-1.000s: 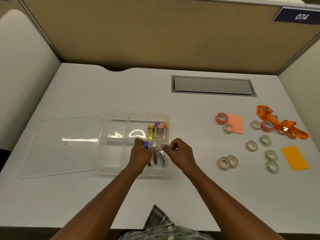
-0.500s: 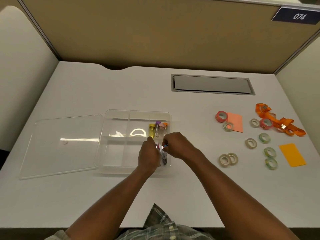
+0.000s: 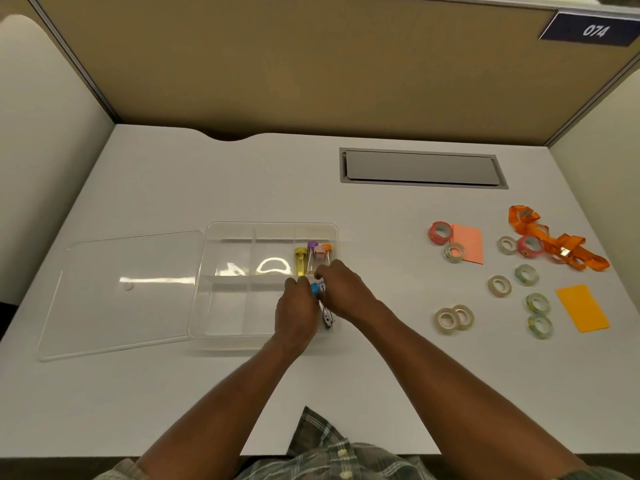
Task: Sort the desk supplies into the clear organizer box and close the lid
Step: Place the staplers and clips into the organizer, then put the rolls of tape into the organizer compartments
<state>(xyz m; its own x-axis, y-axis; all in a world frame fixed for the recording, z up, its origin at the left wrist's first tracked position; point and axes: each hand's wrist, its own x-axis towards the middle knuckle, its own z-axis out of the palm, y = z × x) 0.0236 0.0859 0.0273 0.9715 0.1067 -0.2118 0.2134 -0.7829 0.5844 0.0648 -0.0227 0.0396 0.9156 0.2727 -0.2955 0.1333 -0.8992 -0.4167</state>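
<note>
Both hands have drawn together since a second ago: left hand point(image 3: 297, 308) and right hand point(image 3: 343, 292) now meet over the front right compartment of the organizer box point(image 3: 266, 224). We note the box's right wall just beside the right hand. The lid point(image 3: 121, 289) lies flat against the box's left side. Bare desk point(image 3: 384, 271) separates the right wall from the tape rolls point(image 3: 453, 318). A blue-capped piece point(image 3: 315, 289) sits between the curled fingertips of both hands, above metal pieces point(image 3: 327, 317); we cannot tell which hand grips it. Capped vials point(image 3: 313, 259) occupy the rear right compartment.
</note>
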